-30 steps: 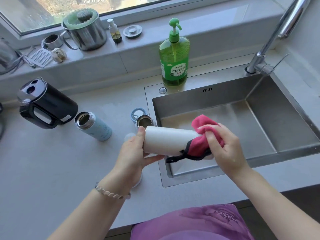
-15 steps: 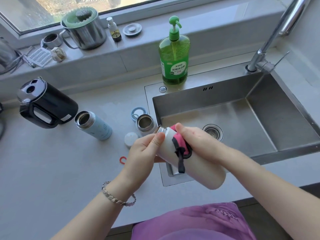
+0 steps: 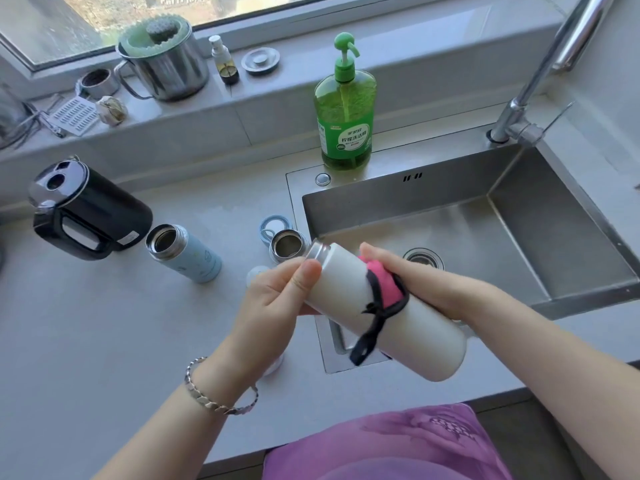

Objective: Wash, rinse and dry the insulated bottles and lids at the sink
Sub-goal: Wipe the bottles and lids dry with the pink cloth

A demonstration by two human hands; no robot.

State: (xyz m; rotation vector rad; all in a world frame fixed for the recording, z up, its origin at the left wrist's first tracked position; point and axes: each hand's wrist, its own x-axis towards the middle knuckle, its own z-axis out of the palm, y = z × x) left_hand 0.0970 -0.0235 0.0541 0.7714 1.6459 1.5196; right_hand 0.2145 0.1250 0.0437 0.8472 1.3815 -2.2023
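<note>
- We hold the white bottle [image 3: 343,285] in the air over the front left corner of the sink [image 3: 398,202]. It is tilted, with its open steel mouth up and away from us and its base low and to the right.
- Our left hand [image 3: 277,296] grips the neck end, fingers curled beneath and the thumb pressed on top just below the mouth.
- Our right hand [image 3: 426,282] wraps the pink cloth [image 3: 382,282] round the bottle's middle, fingers curled over it. The cloth's black loop [image 3: 372,327] hangs down the near side.
- A blue bottle [image 3: 187,254] stands open on the counter [image 3: 104,323], beside a black kettle [image 3: 90,213].
- A steel bottle [image 3: 287,245] stands open just beside the sink's left rim.
- Green soap [image 3: 344,109] stands behind the sink.
</note>
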